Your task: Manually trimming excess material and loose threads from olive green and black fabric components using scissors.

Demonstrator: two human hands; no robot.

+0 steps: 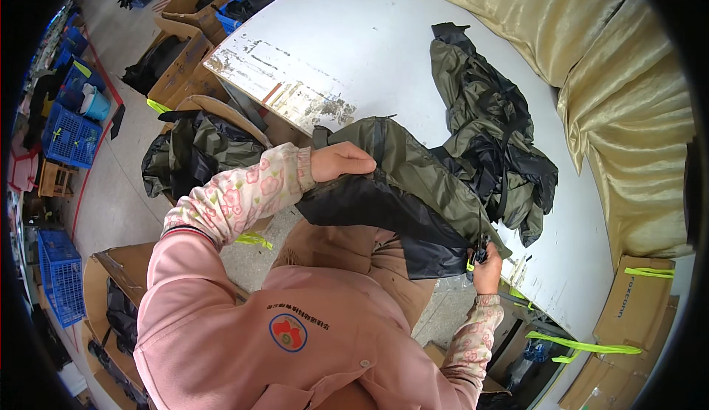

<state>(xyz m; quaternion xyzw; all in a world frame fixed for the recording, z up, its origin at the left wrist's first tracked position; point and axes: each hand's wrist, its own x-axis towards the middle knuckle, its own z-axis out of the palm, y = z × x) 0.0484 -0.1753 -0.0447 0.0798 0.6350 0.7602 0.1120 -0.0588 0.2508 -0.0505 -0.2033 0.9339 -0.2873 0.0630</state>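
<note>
A sewn olive-and-black piece of thin, shiny fabric (421, 166) stretches between my hands over the near table edge, its black side hanging above my lap. My left hand (343, 160) pinches its upper left edge, with the thumb on top. At the lower right end, the fingers of my right hand (487, 268) are closed around a small dark object with a lime-green bit beside it. Its kind is hard to make out, and it touches the fabric's edge. Beyond, a crumpled heap of the same olive-and-black fabric (491, 126) lies on the white table (347, 33).
Gold curtain cloth (620, 92) hangs along the table's far right side. Open cardboard boxes with dark fabric pieces (203, 148) stand left of the table. Blue crates (70, 133) line the floor further left. A taped carton (628, 307) with lime-green strips stands at the right.
</note>
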